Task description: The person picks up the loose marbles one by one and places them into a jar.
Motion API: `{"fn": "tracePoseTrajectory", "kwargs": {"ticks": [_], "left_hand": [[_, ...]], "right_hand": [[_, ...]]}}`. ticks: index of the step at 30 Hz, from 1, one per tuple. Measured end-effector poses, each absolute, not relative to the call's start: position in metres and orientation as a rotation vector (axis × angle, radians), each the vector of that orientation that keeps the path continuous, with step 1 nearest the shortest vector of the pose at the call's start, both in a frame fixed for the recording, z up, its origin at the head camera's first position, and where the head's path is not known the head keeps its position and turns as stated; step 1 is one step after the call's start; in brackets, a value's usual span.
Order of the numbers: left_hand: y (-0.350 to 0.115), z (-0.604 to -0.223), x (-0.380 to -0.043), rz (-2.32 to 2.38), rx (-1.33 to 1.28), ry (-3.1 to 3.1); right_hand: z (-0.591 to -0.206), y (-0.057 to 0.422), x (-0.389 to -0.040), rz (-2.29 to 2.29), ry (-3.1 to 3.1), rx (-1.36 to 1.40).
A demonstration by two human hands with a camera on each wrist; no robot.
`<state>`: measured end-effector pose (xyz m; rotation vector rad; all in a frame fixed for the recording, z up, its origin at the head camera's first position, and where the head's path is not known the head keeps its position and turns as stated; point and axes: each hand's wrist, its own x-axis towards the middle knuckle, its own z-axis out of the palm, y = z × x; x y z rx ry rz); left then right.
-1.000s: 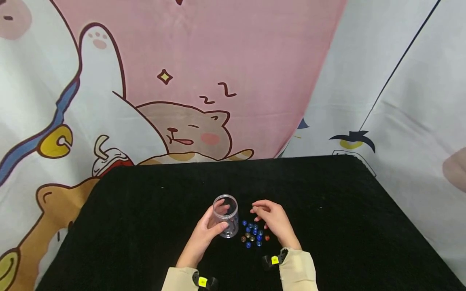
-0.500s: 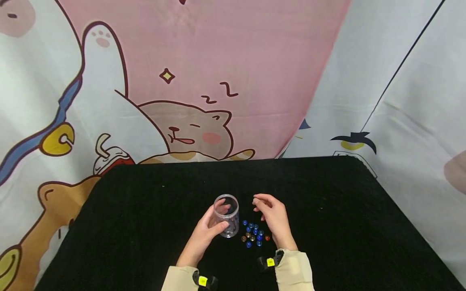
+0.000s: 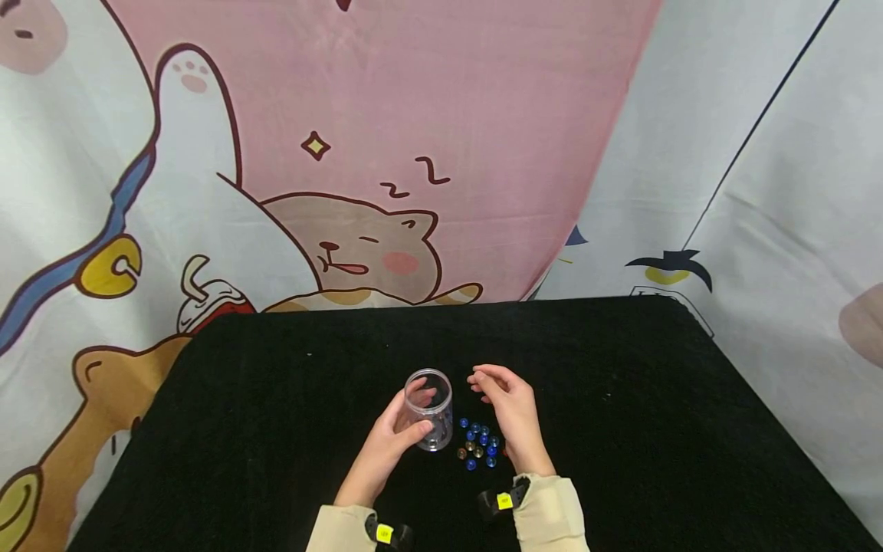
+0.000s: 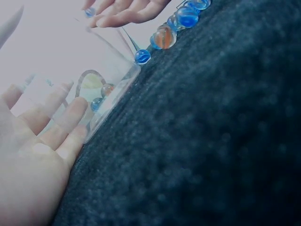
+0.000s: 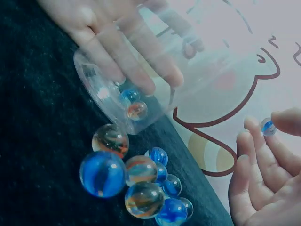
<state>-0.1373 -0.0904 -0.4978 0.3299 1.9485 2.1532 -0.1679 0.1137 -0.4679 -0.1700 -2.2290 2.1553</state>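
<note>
My left hand (image 3: 385, 448) grips a clear plastic jar (image 3: 441, 429), which stands upright and uncapped on the black cloth. Through its wall, the right wrist view shows a blue marble (image 5: 130, 96) and an orange one (image 5: 137, 110) at the bottom. Between thumb and fingers my right hand (image 3: 513, 410) pinches a clear marble with a blue swirl (image 5: 268, 127). The hand is raised, to the right of the jar and a little behind the loose marbles (image 3: 484, 439). Those marbles, mostly blue with several orange-brown, lie in a cluster right of the jar.
Black cloth (image 3: 276, 429) covers the table. Behind it hangs a curtain (image 3: 483, 115) printed with cartoon animals. Each wrist carries a strapped camera; the right one (image 3: 493, 502) sits low in front of the marbles.
My right hand has risen from the cluster's right edge, moving back and then slightly left toward the jar with the marble. The left hand and jar have stayed put.
</note>
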Motion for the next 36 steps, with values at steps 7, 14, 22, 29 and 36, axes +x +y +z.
{"fn": "tracePoseTrajectory", "kwargs": {"ticks": [7,14,22,29,36], "left_hand": [[-0.090,-0.498,-0.138,2.170,0.363,1.941],[-0.089,-0.499,-0.139,2.168,0.360,1.952],[-0.090,-0.503,-0.140,2.173,0.394,1.967],[-0.090,-0.503,-0.139,2.184,0.379,1.949],[-0.091,-0.504,-0.139,2.186,0.388,1.935]], "right_hand": [[-0.465,0.113,-0.167,2.248,-2.174,-0.031],[-0.460,0.108,-0.166,2.299,-2.131,0.080],[-0.459,0.101,-0.162,2.328,-2.085,0.182],[-0.458,0.099,-0.161,2.334,-2.080,0.185],[-0.456,0.096,-0.158,2.318,-2.072,0.207]]}}
